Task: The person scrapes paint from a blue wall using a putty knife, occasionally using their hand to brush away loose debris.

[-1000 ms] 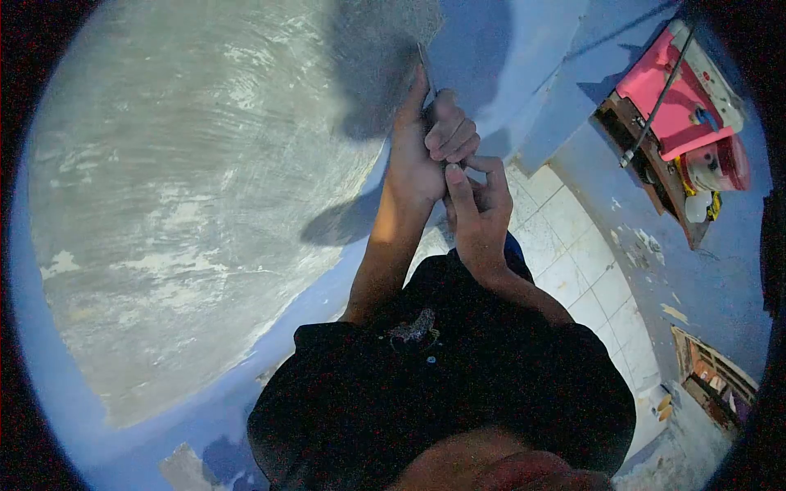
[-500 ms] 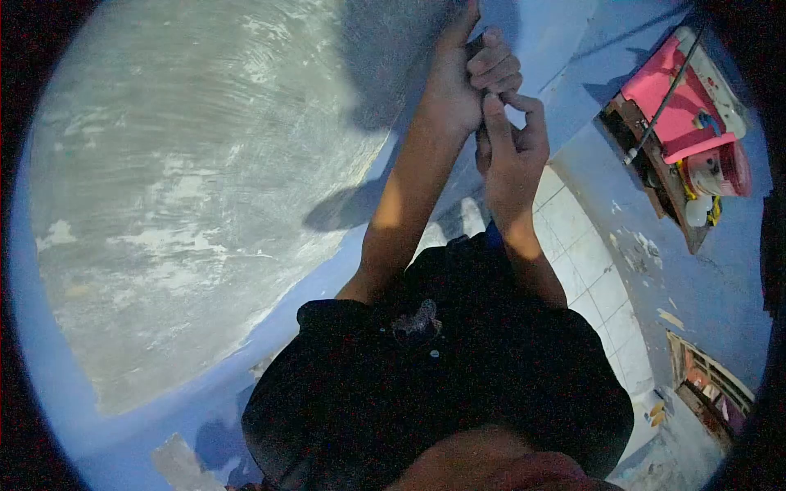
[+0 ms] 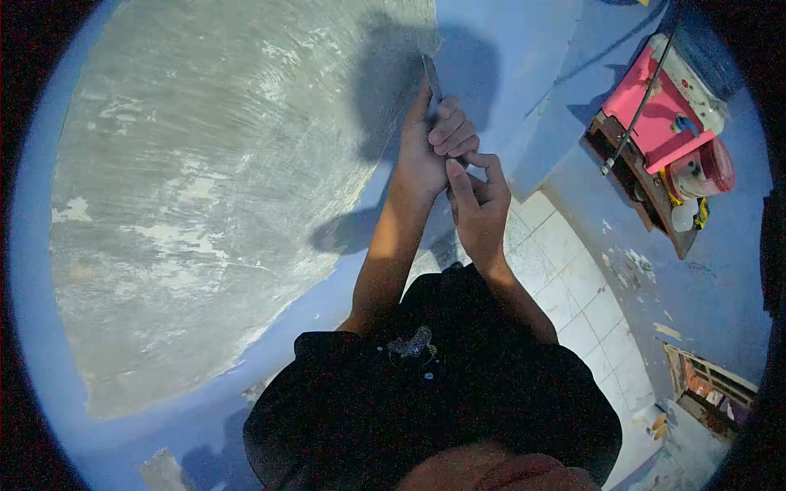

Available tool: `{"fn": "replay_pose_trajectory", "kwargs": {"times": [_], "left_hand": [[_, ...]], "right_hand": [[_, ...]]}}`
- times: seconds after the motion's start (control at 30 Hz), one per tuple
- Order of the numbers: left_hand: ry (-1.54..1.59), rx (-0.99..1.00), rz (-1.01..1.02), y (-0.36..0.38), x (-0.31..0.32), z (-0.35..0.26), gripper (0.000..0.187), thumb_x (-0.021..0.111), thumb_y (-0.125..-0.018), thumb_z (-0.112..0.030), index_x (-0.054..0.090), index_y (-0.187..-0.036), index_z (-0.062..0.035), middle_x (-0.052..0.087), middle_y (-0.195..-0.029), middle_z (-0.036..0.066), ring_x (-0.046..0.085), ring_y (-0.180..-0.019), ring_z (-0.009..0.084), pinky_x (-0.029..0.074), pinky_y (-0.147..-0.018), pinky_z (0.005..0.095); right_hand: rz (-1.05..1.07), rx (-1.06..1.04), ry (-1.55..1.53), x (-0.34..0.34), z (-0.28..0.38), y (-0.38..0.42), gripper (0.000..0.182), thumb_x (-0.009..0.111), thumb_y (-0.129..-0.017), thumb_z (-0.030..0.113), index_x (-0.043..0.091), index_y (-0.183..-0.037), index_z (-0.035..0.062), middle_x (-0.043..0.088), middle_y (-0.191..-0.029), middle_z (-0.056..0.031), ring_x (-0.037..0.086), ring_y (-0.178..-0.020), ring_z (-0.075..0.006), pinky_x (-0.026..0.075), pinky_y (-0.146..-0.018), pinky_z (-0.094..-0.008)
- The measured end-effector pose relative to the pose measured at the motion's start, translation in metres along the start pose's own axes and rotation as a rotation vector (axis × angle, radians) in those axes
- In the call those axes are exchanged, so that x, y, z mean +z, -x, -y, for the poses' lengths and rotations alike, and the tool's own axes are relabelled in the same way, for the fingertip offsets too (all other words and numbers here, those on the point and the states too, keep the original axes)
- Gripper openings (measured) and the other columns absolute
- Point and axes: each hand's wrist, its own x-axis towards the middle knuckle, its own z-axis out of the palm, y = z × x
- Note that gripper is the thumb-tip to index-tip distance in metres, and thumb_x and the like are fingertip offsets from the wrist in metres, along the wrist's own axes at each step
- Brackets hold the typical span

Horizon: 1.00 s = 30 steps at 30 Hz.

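A thin grey flat-bladed tool, which looks like a scraper, sticks up from my left hand. The fingers there are curled around its lower end, and the thumb lies along the blade. My right hand is just below, touching the base of the left one, with thumb and forefinger pinched together. Whatever sits in that pinch is hidden. Behind both hands is a blue wall with a large rough grey patch, on which the hands cast dark shadows.
On the right wall a wooden shelf holds a pink plastic tray, a clear tub with a pink rim and a yellow item. A dark cable hangs across it. White floor tiles lie below. A small window opening is at lower right.
Both hands appear lower and farther left in view, still together. The blade above my left hand now shows clearly. The wall and shelf have shifted slightly as my head moved.
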Motion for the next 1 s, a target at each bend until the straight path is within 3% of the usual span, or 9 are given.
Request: {"fn": "replay_pose_trajectory", "kwargs": {"times": [0.17,0.3,0.7,0.83,0.97,1.0], "left_hand": [[0.033,0.027,-0.077,0.011,-0.001,0.002,0.048,0.044,-0.092,-0.051,0.048,-0.064,-0.0123,0.030,-0.039,-0.006,0.026,-0.035,0.0069,0.024,-0.039,0.0215],[0.036,0.044,-0.051,0.015,-0.003,0.002,0.047,0.044,-0.092,-0.051,0.047,-0.065,-0.0123,0.029,-0.040,-0.006,0.026,-0.036,0.0067,0.024,-0.040,0.0214],[-0.004,0.078,-0.128,0.020,0.002,0.003,0.048,0.044,-0.092,-0.052,0.047,-0.064,-0.0128,0.029,-0.039,-0.006,0.025,-0.035,0.0063,0.024,-0.040,0.0215],[-0.056,0.104,-0.121,0.018,-0.002,0.003,0.049,0.043,-0.092,-0.051,0.048,-0.063,-0.0130,0.029,-0.037,-0.006,0.023,-0.033,0.0065,0.023,-0.038,0.0218],[-0.030,0.115,-0.118,0.013,0.004,0.006,0.050,0.041,-0.093,-0.051,0.048,-0.062,-0.0127,0.030,-0.036,-0.005,0.024,-0.031,0.0068,0.022,-0.036,0.0216],[-0.033,0.118,-0.112,0.011,0.004,0.006,0.050,0.041,-0.093,-0.051,0.049,-0.062,-0.0126,0.030,-0.036,-0.005,0.025,-0.031,0.0069,0.022,-0.036,0.0216]], "right_hand": [[0.029,-0.004,0.003,0.002,-0.002,0.007,0.018,0.057,-0.092,0.016,0.047,-0.102,0.0061,0.050,-0.059,0.0010,0.037,-0.048,-0.0022,0.025,-0.042,-0.0200],[0.022,0.103,-0.023,0.000,0.000,0.011,0.017,0.060,-0.089,0.009,0.051,-0.101,0.0013,0.059,-0.085,-0.0039,0.050,-0.072,-0.0044,0.043,-0.060,-0.0214],[0.002,0.138,0.003,0.001,0.000,0.015,0.017,0.060,-0.089,0.010,0.050,-0.100,0.0010,0.058,-0.082,-0.0047,0.051,-0.072,-0.0058,0.043,-0.060,-0.0220],[0.010,0.075,0.046,0.004,0.002,0.014,0.018,0.057,-0.091,0.012,0.047,-0.102,0.0040,0.050,-0.060,0.0011,0.039,-0.050,-0.0022,0.028,-0.044,-0.0195],[0.001,0.040,0.021,0.004,0.007,0.011,0.017,0.056,-0.091,0.011,0.046,-0.102,0.0035,0.051,-0.060,0.0000,0.039,-0.049,-0.0029,0.028,-0.044,-0.0202],[-0.011,0.037,0.025,0.004,0.006,0.008,0.017,0.057,-0.091,0.009,0.047,-0.102,0.0026,0.052,-0.066,-0.0018,0.042,-0.056,-0.0044,0.031,-0.049,-0.0214]]}}
